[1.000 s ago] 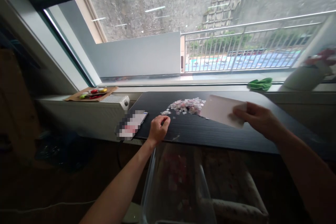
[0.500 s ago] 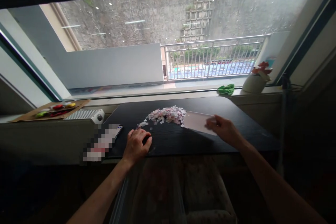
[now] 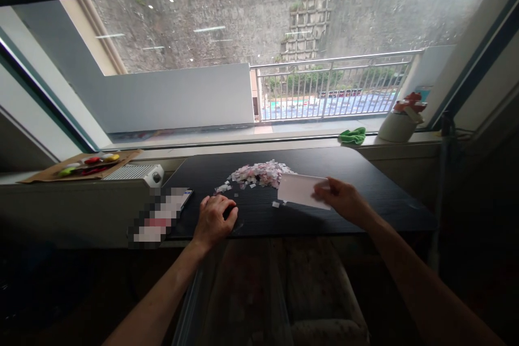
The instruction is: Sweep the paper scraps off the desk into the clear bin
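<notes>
My right hand (image 3: 339,198) pinches the right end of a thin, pale rectangular card (image 3: 298,190), tilted over the black tabletop (image 3: 344,165). The card's left edge stands against the right side of a heap of small white and pinkish paper pieces (image 3: 259,173) and covers part of it. A few loose pieces lie just below that edge. My left hand (image 3: 214,217) rests near the front of the tabletop, fingers loosely bent and thumb apart, with no object showing in it. Loose scraps lie just beyond its fingertips.
A phone with a blurred screen (image 3: 162,219) lies at the tabletop's left edge. Beyond it are a white radiator (image 3: 135,173) and brown paper (image 3: 44,173) with colourful items. A green cloth (image 3: 352,135) and a spray bottle (image 3: 399,125) stand on the windowsill.
The card in my right hand has shifted slightly left and towards me. A few paper pieces now lie apart below its left edge. My left hand stays in place on the tabletop.
</notes>
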`<state>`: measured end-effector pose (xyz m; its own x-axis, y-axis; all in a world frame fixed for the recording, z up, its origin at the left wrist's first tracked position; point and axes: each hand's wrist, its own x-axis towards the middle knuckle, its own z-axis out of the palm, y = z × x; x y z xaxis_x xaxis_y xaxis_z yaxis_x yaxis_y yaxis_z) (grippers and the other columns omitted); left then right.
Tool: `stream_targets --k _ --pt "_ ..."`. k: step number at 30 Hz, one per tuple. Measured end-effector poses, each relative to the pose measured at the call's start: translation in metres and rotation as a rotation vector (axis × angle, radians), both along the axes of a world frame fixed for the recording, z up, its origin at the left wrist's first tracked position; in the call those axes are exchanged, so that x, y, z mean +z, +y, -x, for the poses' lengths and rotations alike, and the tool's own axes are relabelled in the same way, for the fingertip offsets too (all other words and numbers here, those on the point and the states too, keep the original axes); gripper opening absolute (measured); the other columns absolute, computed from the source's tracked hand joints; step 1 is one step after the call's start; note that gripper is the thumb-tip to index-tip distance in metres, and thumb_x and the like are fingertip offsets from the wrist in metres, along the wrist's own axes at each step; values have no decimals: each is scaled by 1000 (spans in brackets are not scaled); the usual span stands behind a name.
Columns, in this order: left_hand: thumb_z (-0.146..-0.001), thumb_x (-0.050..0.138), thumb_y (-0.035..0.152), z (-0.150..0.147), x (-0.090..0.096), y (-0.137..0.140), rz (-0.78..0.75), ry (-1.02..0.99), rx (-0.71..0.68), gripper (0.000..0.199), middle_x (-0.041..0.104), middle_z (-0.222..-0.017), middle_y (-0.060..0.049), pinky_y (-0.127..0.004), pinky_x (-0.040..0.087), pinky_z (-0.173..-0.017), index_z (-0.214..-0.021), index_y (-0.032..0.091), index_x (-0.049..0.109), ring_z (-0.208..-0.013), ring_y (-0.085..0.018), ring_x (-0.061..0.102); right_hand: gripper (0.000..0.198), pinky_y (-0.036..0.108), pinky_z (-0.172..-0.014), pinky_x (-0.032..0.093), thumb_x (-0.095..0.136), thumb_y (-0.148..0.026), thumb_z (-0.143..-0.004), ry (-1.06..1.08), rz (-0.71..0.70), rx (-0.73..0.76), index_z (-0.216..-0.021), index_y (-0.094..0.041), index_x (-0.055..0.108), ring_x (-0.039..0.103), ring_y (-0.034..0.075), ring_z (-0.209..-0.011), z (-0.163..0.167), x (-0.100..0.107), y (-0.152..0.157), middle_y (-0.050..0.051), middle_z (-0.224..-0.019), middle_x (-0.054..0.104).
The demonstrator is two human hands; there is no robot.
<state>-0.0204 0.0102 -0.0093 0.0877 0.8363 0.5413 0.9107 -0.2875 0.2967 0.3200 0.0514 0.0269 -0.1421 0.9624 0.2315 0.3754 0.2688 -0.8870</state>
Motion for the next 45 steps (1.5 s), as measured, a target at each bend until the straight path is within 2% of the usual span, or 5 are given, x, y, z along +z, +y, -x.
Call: stream_targets --k 12,29,33,38,45 --pt "-84 50 32 -1 2 -1 25 11 8 20 69 -88 -7 -54 34 -106 -83 21 67 -94 -26 63 28 28 -53 48 66 -48 -75 -142 -98 -208 -79 -21 66 63 19 -61 -26 -2 -13 2 -66 69" --pt "-83 52 31 0 5 -1 68 -13 17 20 69 -90 -7 -58 31 -108 -84 21 70 -96 -27 62 23 28 -52 44 64 -45 -73 -82 39 -197 -75 -23 66 60 18 -60 -27 10 -43 1 -64 66" --pt "-83 55 28 -23 19 -7 66 36 -58 21 68 -100 -7 -62 23 -112 -94 23 72 -105 -28 59 24 28 -51 44 65 -47 -73 -87 14 -203 -74 -23 67 60 19 -61 -30 12 -49 1 -65 67" --pt "-86 56 26 -78 31 -15 113 148 -352 29 64 -111 -7 -64 12 -117 -112 24 68 -113 -27 54 23 28 -56 48 66 -46 -73 -37 27 -190 -74 -23 67 64 20 -66 -26 9 -49 1 -69 69" --pt "-91 54 31 -102 25 -14 185 265 -412 28 62 -109 -8 -68 13 -116 -116 25 66 -115 -29 52 24 28 -56 49 65 -46 -74 -26 68 -162 -78 -23 66 65 21 -67 -34 1 -47 1 -70 69"
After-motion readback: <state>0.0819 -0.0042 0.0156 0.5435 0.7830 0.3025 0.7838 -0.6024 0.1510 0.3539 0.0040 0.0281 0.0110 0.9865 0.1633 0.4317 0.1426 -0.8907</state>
